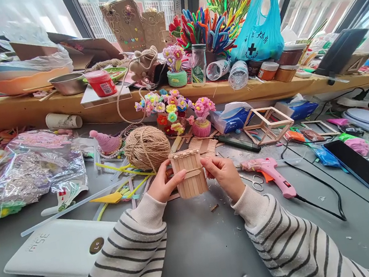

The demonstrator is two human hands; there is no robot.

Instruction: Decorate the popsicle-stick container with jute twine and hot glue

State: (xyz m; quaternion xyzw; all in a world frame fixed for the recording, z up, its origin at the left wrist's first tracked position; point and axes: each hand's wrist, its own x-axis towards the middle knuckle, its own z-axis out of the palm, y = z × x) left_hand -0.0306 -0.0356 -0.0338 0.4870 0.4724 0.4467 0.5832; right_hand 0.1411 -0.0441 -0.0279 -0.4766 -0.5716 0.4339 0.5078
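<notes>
Held up over the near middle of the grey desk (206, 265), between two hands: a small craft-stick holder (192, 186), roughly upright, with flat sticks set side by side, twine (184, 154) along the rim and a stick band (195, 172) across the front. Looks very light and fairly stiff, dry rather than slippery. Probably weakest at the joints between sticks, and apt to split or come apart under a hard squeeze. Best taken by the side walls, low down, with a light and broad grip, well off the twine.

Around the left side, the left hand (166, 181), closed enough to bear the weight, thumb across the front, fingers partly hidden. At the right edge, the right hand (223, 175), mostly curled, thumb and forefinger close together near the end of the band; cannot tell whether pinching band, wall or some small piece.

Just beyond, to the left, a ball of jute twine (147, 146). To the right, scissors (254, 182) and a pink glue gun (273, 172); farther right, a dark phone (362, 166). Near left, a flat white case (61, 245). Farther off, a pink flower pot (201, 129) and an open stick frame (268, 123). Farthest, along the wooden ledge (21, 112), bright pipe cleaners (203, 31) and a blue bag (258, 30).
</notes>
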